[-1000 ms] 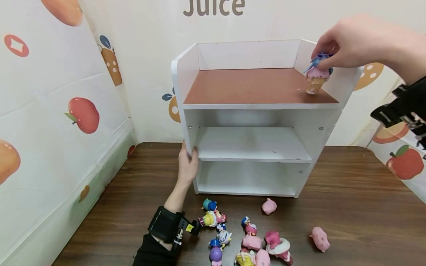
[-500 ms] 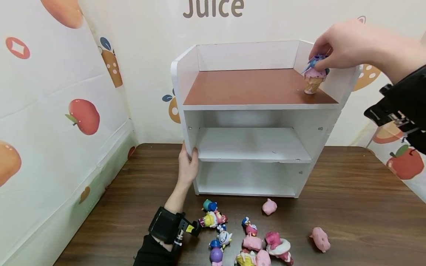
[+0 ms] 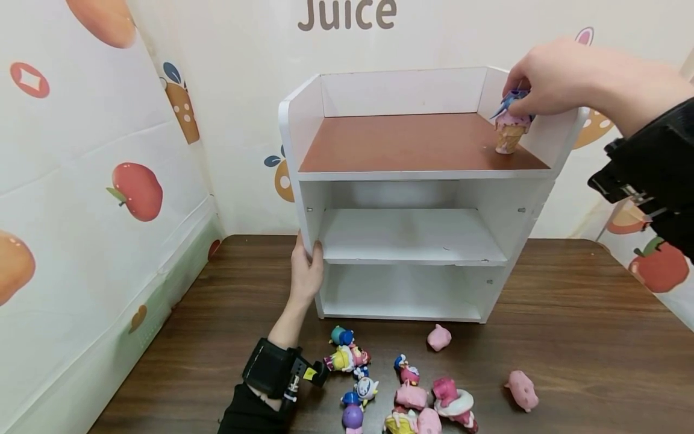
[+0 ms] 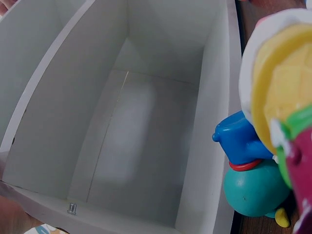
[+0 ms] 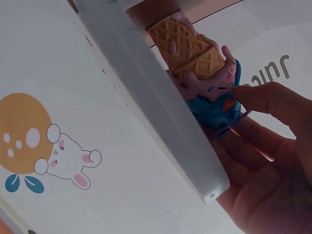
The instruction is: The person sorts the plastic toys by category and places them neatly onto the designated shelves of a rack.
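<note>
"Progress so far?"

"Early, by the look of it. Ice-cream figure [image 3: 509,135] is at the front right of the top shelf [image 3: 401,141], upright, base seemingly on the brown surface. Only toy showing on the shelf unit [image 3: 412,232]."

"Count it as placed?"

"Not yet. Right hand [image 3: 564,75] has the blue upper part pinched between thumb and fingers, closed to the toy's width. Release not done."

"Left hand [image 3: 306,271]?"

"Gripping the unit's left side panel [image 3: 303,117], thumb at the front edge, other fingers mostly hidden behind. No toy in it that shows. Probably steadying."

"What's left?"

"Whatever lies on the worktop [image 3: 596,337], presumably. Small pink toy [image 3: 438,337] just in front of the unit; pig-like toy [image 3: 522,390] off to the right, apart from the others. Then loose groups: teal-and-blue figure [image 4: 256,187] near the unit's front, purple figure [image 3: 352,416], white-ringed pink toy [image 3: 455,402], yellow cone figure [image 3: 401,424] partly cut off by the lower edge, plus several more."

"Exact count?"

"Can't tell; some overlap. Neither hand touches any of those. One toy up, unreleased; the others down."
</note>
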The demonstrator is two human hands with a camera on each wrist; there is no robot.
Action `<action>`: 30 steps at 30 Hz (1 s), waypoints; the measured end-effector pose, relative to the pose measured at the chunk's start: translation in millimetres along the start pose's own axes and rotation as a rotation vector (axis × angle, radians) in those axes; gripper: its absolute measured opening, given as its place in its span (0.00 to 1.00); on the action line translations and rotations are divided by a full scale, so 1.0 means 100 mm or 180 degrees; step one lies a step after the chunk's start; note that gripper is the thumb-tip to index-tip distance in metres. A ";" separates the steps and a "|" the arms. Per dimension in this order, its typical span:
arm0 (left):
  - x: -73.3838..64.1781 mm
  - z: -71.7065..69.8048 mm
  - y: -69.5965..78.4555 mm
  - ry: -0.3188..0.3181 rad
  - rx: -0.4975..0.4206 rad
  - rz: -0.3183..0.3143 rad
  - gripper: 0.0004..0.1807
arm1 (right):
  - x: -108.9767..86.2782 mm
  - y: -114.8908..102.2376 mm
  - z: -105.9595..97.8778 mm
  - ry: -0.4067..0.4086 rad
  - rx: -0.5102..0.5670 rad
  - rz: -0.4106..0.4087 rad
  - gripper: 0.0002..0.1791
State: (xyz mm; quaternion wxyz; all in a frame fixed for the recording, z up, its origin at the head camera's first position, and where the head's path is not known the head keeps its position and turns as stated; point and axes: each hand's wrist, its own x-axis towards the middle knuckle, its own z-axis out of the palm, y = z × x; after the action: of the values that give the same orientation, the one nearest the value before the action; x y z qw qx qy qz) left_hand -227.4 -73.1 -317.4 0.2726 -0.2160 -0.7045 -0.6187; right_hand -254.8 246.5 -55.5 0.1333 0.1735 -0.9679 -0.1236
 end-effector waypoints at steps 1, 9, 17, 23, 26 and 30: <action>0.00 0.00 0.00 0.0004 0.0004 -0.0002 0.23 | 0.00 0.00 0.00 -0.0006 0.0000 0.0005 0.16; 0.01 0.02 -0.15 -0.0001 -0.0034 0.0002 0.23 | -0.01 0.03 0.01 -0.0103 0.0047 0.0048 0.19; 0.02 0.04 -0.33 0.0005 -0.0041 0.0070 0.23 | -0.11 0.01 0.01 -0.0003 0.0173 0.0197 0.21; 0.03 0.03 -0.11 0.0009 -0.0059 0.0059 0.23 | -0.20 -0.03 0.01 0.0274 0.0331 0.0418 0.21; 0.03 0.03 -0.02 0.0013 -0.0036 0.0031 0.22 | -0.25 -0.08 0.02 0.0432 0.0422 0.0506 0.21; 0.02 0.02 -0.01 0.0022 -0.0024 0.0002 0.22 | -0.35 -0.16 0.04 0.0758 0.0546 0.0578 0.20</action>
State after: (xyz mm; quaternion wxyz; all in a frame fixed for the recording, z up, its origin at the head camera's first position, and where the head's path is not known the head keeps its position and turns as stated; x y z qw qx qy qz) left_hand -229.5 -71.0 -316.6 0.2744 -0.2152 -0.7011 -0.6220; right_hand -219.6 245.2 -71.1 0.2423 0.1095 -0.9640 -0.0065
